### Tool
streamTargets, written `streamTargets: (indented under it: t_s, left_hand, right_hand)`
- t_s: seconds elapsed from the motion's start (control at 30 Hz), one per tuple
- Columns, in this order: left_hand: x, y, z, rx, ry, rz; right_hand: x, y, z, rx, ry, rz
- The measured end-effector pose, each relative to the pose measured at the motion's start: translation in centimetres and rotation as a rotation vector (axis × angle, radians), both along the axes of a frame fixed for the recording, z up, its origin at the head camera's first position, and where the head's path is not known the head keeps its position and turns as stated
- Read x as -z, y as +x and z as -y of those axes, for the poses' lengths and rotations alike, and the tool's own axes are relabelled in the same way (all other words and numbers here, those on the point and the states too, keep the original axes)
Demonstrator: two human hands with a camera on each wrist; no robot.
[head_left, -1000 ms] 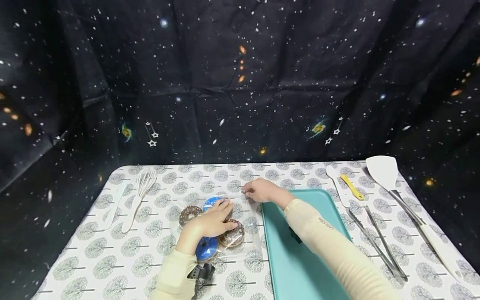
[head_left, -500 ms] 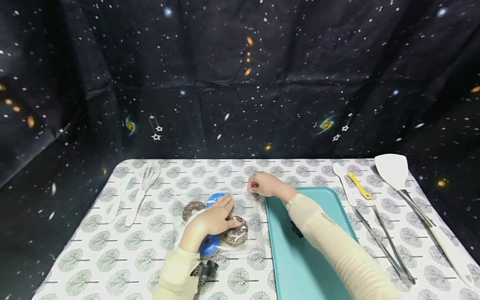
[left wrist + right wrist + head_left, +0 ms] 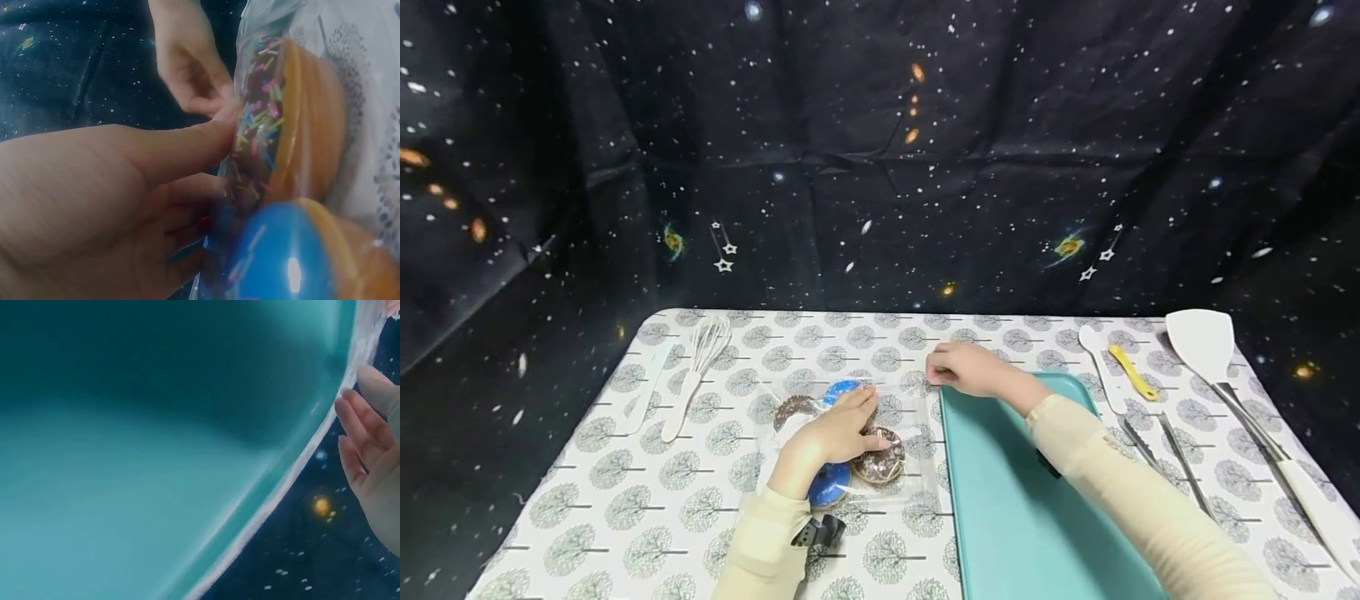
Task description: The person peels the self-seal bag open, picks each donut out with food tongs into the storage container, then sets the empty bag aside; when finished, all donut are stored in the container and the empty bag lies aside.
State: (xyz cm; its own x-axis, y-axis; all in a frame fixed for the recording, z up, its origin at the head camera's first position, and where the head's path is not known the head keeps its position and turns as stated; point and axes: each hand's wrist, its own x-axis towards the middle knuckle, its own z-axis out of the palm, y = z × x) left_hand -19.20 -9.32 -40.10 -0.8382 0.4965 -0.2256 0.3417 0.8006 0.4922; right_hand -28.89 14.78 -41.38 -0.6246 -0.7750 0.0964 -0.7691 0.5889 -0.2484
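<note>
- While pressing flat on the clear bag of donuts (image 3: 842, 433), left hand (image 3: 835, 432) lies with fingers straight, thumb tip against the plastic over a sprinkled chocolate donut (image 3: 275, 125).
- Sitting in the middle of the desk (image 3: 625, 500), a bit toward the left edge, just beside the teal tray (image 3: 1015, 517).
- Holding two blue-glazed donuts (image 3: 831, 487) and two chocolate ones, all packed close together inside.
- Right hand (image 3: 966, 371) curled at the bag's far right corner, pinching the plastic there, right by the tray's far left corner.
- From the right wrist view, mostly teal tray wall (image 3: 156, 456) plus a few loosely bent fingers (image 3: 359, 434) at the edge.
- Over by the desk's far left corner: whisk (image 3: 696, 367) with a white handle.
- Along the right edge: white spatula (image 3: 1206, 342), metal tongs (image 3: 1172, 458), a white spoon (image 3: 1101, 367) and a small yellow tool (image 3: 1133, 373) lying just beside it.
- Behind everything, dark starry cloth (image 3: 880, 150) as backdrop.
</note>
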Motion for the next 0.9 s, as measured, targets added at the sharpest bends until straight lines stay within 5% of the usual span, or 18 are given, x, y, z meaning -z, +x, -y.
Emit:
streamTargets:
  t_s: [0.13, 0.47, 0.77, 0.9]
  left_hand:
    - [-0.1, -0.1, 0.2, 0.009, 0.006, 0.022]
    - [-0.1, -0.6, 0.9, 0.017, -0.016, -0.021]
    - [-0.1, -0.1, -0.1, -0.005, -0.034, -0.013]
    - [0.1, -0.2, -0.4, -0.019, -0.038, -0.009]
  right_hand:
    - [0.1, 0.6, -0.1, 0.036, 0.003, -0.026]
    - [-0.7, 1.4, 3.6, -0.053, 0.135, -0.218]
    - [-0.1, 1.7, 3.2, 0.018, 0.171, -0.22]
    - [0.4, 1.8, 1.4, 0.019, 0.093, -0.174]
